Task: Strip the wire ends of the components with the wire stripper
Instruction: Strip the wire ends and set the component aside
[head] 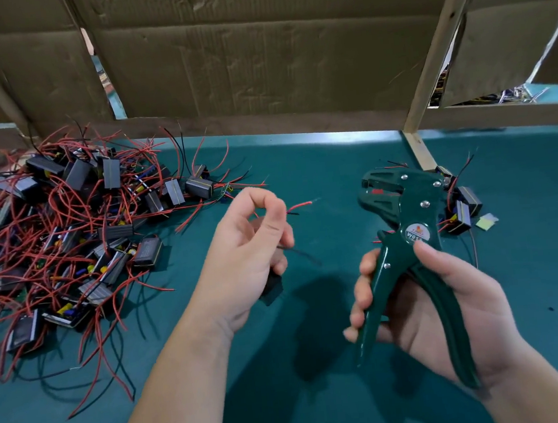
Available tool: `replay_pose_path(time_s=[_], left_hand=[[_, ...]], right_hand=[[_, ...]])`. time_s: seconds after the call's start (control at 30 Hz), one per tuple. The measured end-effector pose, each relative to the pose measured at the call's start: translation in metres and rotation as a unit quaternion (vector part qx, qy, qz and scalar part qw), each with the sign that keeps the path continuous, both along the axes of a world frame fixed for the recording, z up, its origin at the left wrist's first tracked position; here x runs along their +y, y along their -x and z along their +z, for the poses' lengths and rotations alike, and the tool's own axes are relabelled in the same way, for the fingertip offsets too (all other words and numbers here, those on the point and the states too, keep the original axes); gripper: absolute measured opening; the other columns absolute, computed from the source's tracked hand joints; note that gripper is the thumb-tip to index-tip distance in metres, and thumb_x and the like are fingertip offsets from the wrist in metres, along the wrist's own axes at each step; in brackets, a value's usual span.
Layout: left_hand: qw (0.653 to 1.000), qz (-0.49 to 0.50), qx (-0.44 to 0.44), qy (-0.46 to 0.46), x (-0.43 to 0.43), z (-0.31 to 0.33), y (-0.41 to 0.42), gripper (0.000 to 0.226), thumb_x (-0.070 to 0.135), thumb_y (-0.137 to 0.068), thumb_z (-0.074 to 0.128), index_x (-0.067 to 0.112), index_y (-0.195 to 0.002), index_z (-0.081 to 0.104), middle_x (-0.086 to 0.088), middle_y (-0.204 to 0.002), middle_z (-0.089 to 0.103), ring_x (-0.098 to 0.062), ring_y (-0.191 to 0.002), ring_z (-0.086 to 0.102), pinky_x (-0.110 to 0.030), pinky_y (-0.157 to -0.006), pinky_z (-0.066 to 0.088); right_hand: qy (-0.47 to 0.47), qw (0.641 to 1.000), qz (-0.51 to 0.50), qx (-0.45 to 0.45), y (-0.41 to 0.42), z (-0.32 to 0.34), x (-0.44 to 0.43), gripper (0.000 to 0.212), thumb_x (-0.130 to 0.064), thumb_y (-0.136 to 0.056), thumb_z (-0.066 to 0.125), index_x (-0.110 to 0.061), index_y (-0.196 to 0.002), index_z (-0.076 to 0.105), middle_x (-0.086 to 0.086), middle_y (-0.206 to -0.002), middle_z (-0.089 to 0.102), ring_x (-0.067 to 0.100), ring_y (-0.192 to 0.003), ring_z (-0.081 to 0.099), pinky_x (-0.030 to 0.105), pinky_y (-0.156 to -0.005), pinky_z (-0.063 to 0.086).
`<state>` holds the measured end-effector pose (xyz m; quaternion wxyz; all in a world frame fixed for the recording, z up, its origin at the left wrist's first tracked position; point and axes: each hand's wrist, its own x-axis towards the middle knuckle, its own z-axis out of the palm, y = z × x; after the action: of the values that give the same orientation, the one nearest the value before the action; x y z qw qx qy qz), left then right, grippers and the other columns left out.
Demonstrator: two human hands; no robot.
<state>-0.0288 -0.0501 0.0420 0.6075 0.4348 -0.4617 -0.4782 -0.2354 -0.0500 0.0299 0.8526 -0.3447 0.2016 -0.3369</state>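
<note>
Nearest, the right hand (428, 305) has its fingers (360, 292) wrapped around the 2 handles of the green wire stripper (404, 208), head pointing away. The left hand (246, 245) cradles a black component (272, 289), thumb and forefinger pinching its red wire (299, 205). Farther left on the tabletop (300, 167) lies a component pile (66, 233); beyond stands cardboard (254, 58).

You had bare counter (317, 159) open through the middle, right up to the cardboard wall (254, 58). The tangled heap of components (67, 240) blocked the left, and a smaller cluster (465, 212) by the wooden post (421, 151) crowded the far right.
</note>
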Motion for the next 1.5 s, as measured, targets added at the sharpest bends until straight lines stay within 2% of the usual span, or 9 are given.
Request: replay_pose_path(time_s=[0.1, 0.23, 0.33, 0.5, 0.8, 1.03, 1.2, 1.3, 1.5], left_hand=[[0.999, -0.017, -0.028, 0.019, 0.0, -0.001, -0.003, 0.019, 0.05, -0.082, 0.056, 0.033, -0.077, 0.049, 0.009, -0.057, 0.05, -0.01, -0.049, 0.038, -0.018, -0.048, 0.035], [0.999, -0.02, -0.044, 0.024, -0.001, -0.006, -0.005, 0.011, 0.029, -0.09, 0.052, 0.038, -0.085, 0.048, 0.007, -0.06, 0.055, -0.012, -0.054, 0.041, -0.022, -0.054, 0.036], [0.998, -0.023, -0.023, 0.05, -0.003, -0.006, -0.002, 0.018, 0.021, -0.088, 0.056, 0.038, -0.081, 0.057, 0.003, -0.067, 0.063, -0.011, -0.05, 0.039, -0.026, -0.05, 0.029], [0.997, 0.012, 0.005, 0.072, -0.003, -0.007, 0.001, 0.017, 0.021, -0.084, 0.063, 0.03, -0.092, 0.076, -0.002, -0.083, 0.074, -0.008, -0.051, 0.04, -0.015, -0.048, 0.035], [0.996, 0.011, 0.066, 0.062, -0.001, -0.005, 0.006, 0.014, 0.029, -0.074, 0.069, 0.02, -0.081, 0.077, -0.004, -0.072, 0.071, -0.008, -0.049, 0.038, -0.019, -0.048, 0.032], [0.99, -0.009, 0.127, 0.052, 0.0, -0.003, 0.014, 0.014, 0.014, -0.081, 0.063, 0.018, -0.076, 0.076, -0.008, -0.077, 0.073, -0.003, -0.04, 0.032, -0.017, -0.047, 0.034], [0.994, -0.029, 0.083, 0.071, 0.002, -0.004, 0.022, 0.009, 0.018, -0.076, 0.068, 0.02, -0.078, 0.077, 0.009, -0.051, 0.059, -0.001, -0.042, 0.037, -0.016, -0.047, 0.034], [0.994, -0.012, 0.084, 0.069, 0.001, -0.005, 0.023, 0.018, 0.008, -0.081, 0.064, 0.02, -0.075, 0.077, 0.008, -0.051, 0.06, -0.001, -0.041, 0.037, -0.016, -0.046, 0.034], [0.995, 0.007, 0.081, 0.062, 0.001, -0.002, 0.022, 0.017, 0.011, -0.079, 0.063, 0.019, -0.074, 0.077, 0.005, -0.059, 0.065, -0.005, -0.041, 0.036, -0.016, -0.045, 0.033]], right_hand=[[0.009, 0.998, 0.054, -0.036, 0.006, 0.0, -0.001, 0.046, -0.039, -0.082, 0.07, -0.001, -0.106, 0.063, 0.024, -0.089, 0.061, 0.038, -0.082, 0.061, 0.055, -0.081, 0.051], [0.028, 0.993, 0.111, -0.034, 0.008, 0.0, 0.0, 0.046, -0.038, -0.088, 0.063, 0.001, -0.112, 0.059, 0.024, -0.093, 0.06, 0.038, -0.087, 0.06, 0.055, -0.086, 0.047], [0.049, 0.991, 0.124, -0.01, 0.006, -0.003, 0.002, 0.047, -0.039, -0.086, 0.065, 0.001, -0.11, 0.06, 0.024, -0.09, 0.06, 0.038, -0.084, 0.06, 0.055, -0.085, 0.048], [0.043, 0.99, 0.134, -0.028, 0.006, -0.002, 0.001, 0.046, -0.037, -0.086, 0.065, 0.0, -0.111, 0.059, 0.024, -0.091, 0.059, 0.039, -0.085, 0.058, 0.055, -0.084, 0.047], [0.041, 0.99, 0.13, -0.032, 0.006, -0.004, 0.0, 0.044, -0.035, -0.085, 0.065, 0.0, -0.112, 0.058, 0.024, -0.092, 0.059, 0.039, -0.086, 0.059, 0.055, -0.085, 0.048], [0.038, 0.984, 0.15, -0.085, 0.003, 0.0, 0.003, 0.041, -0.031, -0.091, 0.057, 0.001, -0.117, 0.053, 0.024, -0.098, 0.058, 0.038, -0.091, 0.058, 0.054, -0.088, 0.044], [0.049, 0.986, 0.146, -0.059, 0.001, -0.002, 0.005, 0.041, -0.033, -0.087, 0.063, -0.001, -0.111, 0.058, 0.023, -0.093, 0.06, 0.038, -0.086, 0.059, 0.053, -0.084, 0.048], [0.056, 0.99, 0.13, -0.024, 0.0, -0.002, 0.006, 0.041, -0.038, -0.083, 0.068, -0.003, -0.104, 0.061, 0.022, -0.086, 0.061, 0.037, -0.08, 0.06, 0.053, -0.08, 0.05], [0.063, 0.993, 0.094, 0.036, -0.001, -0.001, 0.007, 0.048, -0.049, -0.077, 0.073, -0.005, -0.093, 0.065, 0.021, -0.076, 0.061, 0.035, -0.069, 0.061, 0.05, -0.072, 0.052]])
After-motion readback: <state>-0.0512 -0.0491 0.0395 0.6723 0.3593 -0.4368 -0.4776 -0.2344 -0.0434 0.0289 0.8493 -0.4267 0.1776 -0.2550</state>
